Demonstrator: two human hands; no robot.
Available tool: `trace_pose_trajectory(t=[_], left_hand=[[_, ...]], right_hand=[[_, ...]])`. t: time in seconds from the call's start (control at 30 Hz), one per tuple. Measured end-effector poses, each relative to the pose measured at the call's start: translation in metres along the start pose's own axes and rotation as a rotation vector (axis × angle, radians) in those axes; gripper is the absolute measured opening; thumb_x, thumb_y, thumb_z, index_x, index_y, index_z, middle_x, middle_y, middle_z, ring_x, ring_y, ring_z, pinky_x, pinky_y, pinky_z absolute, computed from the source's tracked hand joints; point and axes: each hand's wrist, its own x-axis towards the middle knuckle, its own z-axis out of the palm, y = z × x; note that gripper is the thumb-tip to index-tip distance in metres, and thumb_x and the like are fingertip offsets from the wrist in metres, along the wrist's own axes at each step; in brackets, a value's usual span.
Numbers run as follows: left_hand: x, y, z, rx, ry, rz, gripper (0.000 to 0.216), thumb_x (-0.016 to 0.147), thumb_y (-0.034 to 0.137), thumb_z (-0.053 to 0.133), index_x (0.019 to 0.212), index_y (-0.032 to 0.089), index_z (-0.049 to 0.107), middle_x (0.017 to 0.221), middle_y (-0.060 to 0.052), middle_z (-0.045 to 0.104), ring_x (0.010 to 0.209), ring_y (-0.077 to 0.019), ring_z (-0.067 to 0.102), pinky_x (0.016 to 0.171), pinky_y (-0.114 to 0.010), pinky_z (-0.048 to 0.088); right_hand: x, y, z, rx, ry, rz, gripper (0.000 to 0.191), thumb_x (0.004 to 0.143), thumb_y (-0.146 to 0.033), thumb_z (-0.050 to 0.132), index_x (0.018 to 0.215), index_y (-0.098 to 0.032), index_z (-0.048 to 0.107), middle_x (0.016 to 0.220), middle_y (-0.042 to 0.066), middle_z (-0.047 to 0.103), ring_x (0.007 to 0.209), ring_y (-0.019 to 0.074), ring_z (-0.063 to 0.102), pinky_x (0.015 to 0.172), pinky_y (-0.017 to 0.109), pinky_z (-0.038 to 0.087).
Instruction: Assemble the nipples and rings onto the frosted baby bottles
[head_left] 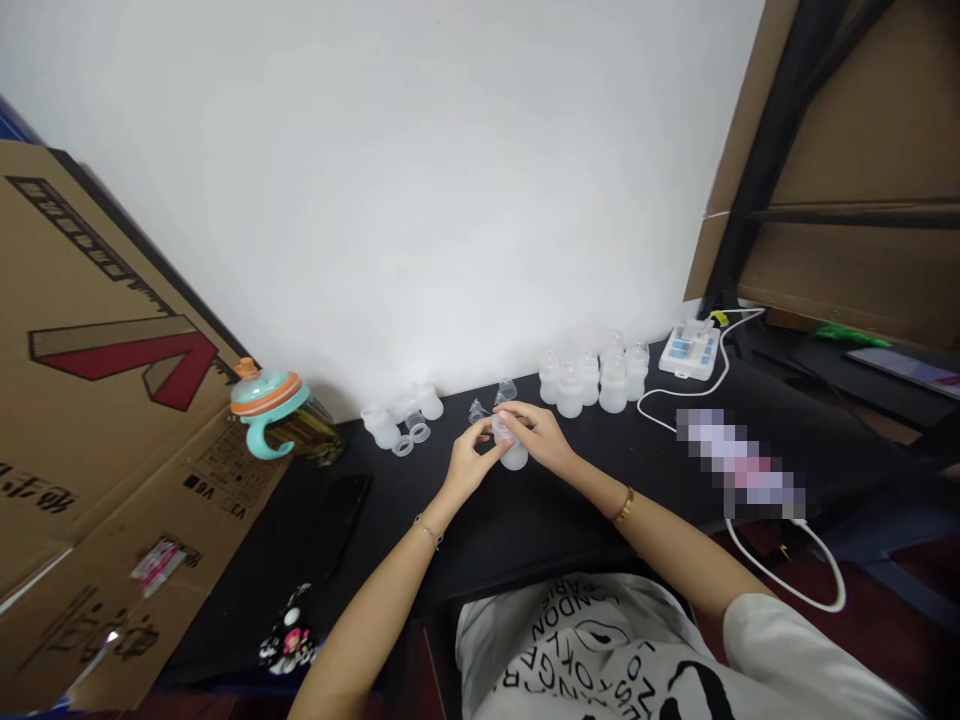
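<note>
Both of my hands hold one small translucent white bottle [513, 452] over the black table [525, 520]. My left hand [471, 462] grips the bottle's side from the left. My right hand [541, 432] closes over its top from the right. Two clear nipple caps [491, 400] lie on the table just behind my hands. A cluster of several assembled white bottles [596, 378] stands to the right rear. To the left rear lie loose bottle bodies and rings [401, 425].
A teal and orange sippy cup [274, 408] stands at the left by a large cardboard box [97, 400]. A black phone [341, 515] lies flat beside it. A white power strip [690, 350] with a white cable [787, 560] sits at the right rear.
</note>
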Motion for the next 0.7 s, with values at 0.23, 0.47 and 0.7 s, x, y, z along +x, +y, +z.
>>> trace_pose_trajectory(t=[0.23,0.47,0.7], left_hand=[[0.0005,-0.0008,0.0006,-0.031,-0.006,-0.014,0.042,0.079,0.040,0.085,0.116,0.023,0.075,0.114,-0.008,0.078,0.110,-0.0274,0.070,0.096,-0.039,0.052],[0.0005,0.0009,0.0008,-0.064,-0.020,-0.038,0.041,0.078,0.041,0.085,0.114,0.023,0.076,0.113,-0.008,0.078,0.110,-0.0274,0.070,0.097,-0.039,0.052],[0.0003,0.0009,0.0008,-0.061,-0.022,-0.035,0.042,0.080,0.042,0.084,0.116,0.023,0.076,0.116,-0.008,0.078,0.111,-0.0274,0.070,0.097,-0.039,0.052]], right_hand=[[0.0003,0.0002,-0.0006,0.022,0.001,0.013,0.028,0.096,-0.048,0.065,0.103,-0.026,0.080,0.110,0.005,0.079,0.103,0.0269,0.074,0.094,0.038,0.059],[0.0002,0.0013,-0.0001,0.005,0.006,0.005,0.028,0.097,-0.048,0.062,0.104,-0.026,0.080,0.109,0.005,0.079,0.103,0.0274,0.074,0.095,0.040,0.059],[-0.0008,0.0008,-0.0002,0.008,0.009,-0.014,0.029,0.098,-0.048,0.061,0.106,-0.026,0.079,0.112,0.005,0.078,0.102,0.0252,0.074,0.093,0.036,0.058]])
